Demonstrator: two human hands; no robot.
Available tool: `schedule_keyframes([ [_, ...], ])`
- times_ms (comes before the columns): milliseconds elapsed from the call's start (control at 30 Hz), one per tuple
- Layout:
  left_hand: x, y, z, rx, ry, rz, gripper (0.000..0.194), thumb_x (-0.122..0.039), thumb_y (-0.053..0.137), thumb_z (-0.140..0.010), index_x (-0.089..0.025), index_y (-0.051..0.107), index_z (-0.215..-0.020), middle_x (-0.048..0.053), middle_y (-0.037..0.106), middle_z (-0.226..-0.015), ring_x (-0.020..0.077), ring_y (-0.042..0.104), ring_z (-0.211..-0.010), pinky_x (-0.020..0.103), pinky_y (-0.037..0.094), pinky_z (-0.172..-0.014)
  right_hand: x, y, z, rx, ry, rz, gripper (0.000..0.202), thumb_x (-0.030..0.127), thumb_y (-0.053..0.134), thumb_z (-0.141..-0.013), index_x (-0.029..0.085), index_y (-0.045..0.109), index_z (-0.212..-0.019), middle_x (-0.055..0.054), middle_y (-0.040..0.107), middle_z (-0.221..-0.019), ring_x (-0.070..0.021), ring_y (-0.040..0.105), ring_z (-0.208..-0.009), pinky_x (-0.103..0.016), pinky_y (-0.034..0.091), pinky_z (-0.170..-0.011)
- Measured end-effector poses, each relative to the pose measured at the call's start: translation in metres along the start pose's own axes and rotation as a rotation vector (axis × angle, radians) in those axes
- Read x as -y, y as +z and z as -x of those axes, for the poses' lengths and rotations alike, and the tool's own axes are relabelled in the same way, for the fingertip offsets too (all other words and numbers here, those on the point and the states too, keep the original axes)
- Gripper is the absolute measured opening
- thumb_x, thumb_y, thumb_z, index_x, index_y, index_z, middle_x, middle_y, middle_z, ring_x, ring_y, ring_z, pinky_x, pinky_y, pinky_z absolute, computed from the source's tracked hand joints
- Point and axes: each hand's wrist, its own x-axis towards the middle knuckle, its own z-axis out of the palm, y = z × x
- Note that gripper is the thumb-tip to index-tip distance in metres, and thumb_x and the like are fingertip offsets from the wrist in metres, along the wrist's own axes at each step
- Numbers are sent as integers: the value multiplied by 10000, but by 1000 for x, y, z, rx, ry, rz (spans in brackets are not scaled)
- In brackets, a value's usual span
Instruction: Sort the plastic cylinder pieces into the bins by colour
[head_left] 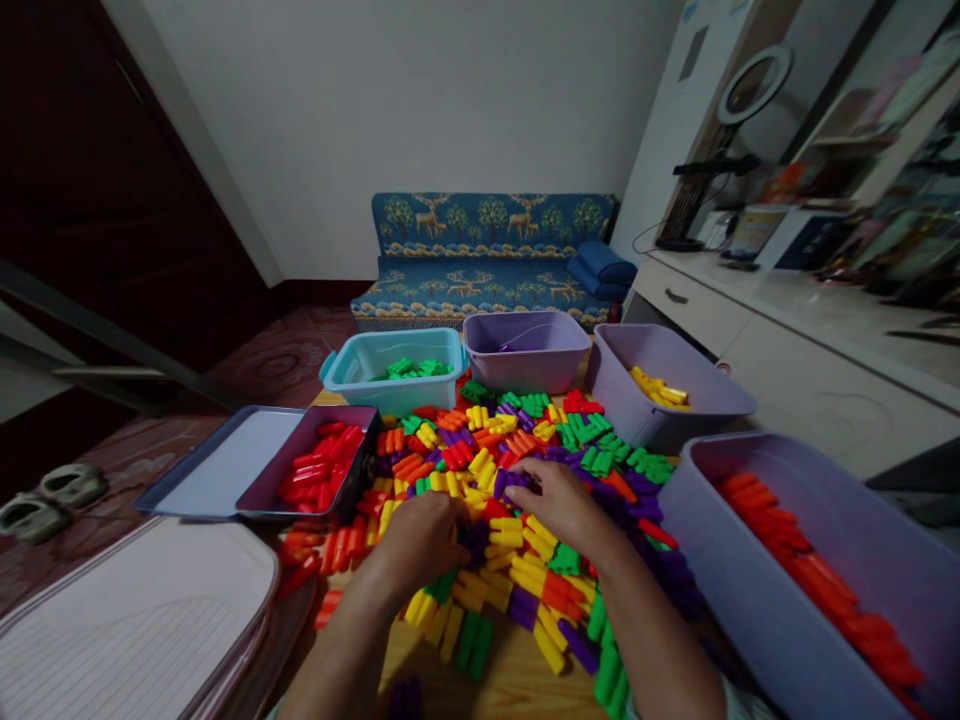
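Note:
A heap of small plastic building pieces [506, 533], ribbed like joined tubes, in red, orange, yellow, green and purple, lies across the wooden table [502, 680]. My right hand [559, 502] reaches into its middle, thumb and fingers closing on a purple building piece [512, 483]. To its left, my left hand [426, 537] rests low over the heap with its fingers curled; the hand itself hides whatever is in them. Just beside those fingertips a dark purple piece [478, 543] shows among yellow ones.
Round the heap stand a light-blue bin [394, 398] with green pieces, a purple bin [529, 365], a bin [637, 405] with yellow pieces, a large bin [750, 590] with orange-red pieces and a dark box [262, 485] with red pieces. A patterned sofa [480, 275] stands behind.

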Motion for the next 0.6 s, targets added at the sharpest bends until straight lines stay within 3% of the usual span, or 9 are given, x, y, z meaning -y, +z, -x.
schedule_keyframes([
  [100,-3,1,-5,-112,13,186,203,-264,639,-715,-205,710,-895,68,693,-803,218,647,-741,303,460,-664,2,6,-1,-38,36,-55,241,214,599,-738,188,681,-963,-44,710,-851,-189,636,-784,-282,465,-697],
  [200,-10,4,-14,-287,28,555,425,-339,631,-762,-177,612,-1154,118,665,-1068,212,648,-851,320,507,-720,3,14,-3,-98,63,-182,280,244,596,-746,187,661,-1012,-63,709,-904,-201,651,-840,-313,493,-747],
  [300,-20,8,-26,-240,60,1034,631,-434,695,-731,-189,514,-1284,143,564,-1282,251,594,-1084,349,517,-832,4,20,-5,-103,118,-433,352,242,585,-739,186,622,-1085,-61,706,-896,-169,656,-716,-290,512,-653],
  [367,-27,5,-38,-136,52,1330,622,-473,690,-741,-181,525,-1266,141,594,-1235,249,598,-1084,368,504,-879,6,20,-11,-124,164,-620,368,249,608,-717,182,614,-1079,-42,704,-835,-137,626,-594,-261,500,-571],
  [500,-39,-29,-79,-20,-3,1695,358,-446,580,-835,-162,611,-1049,111,643,-1055,186,634,-919,334,512,-854,16,-2,-50,-254,226,-911,252,268,694,-655,171,658,-885,-1,673,-659,-123,605,-533,-234,486,-525],
  [600,-47,-71,-122,15,-52,1795,400,-463,493,-876,-130,581,-1080,121,626,-980,189,626,-835,344,517,-798,29,-34,-96,-311,251,-990,75,206,651,-697,160,633,-753,2,643,-588,-118,594,-513,-232,488,-522],
])
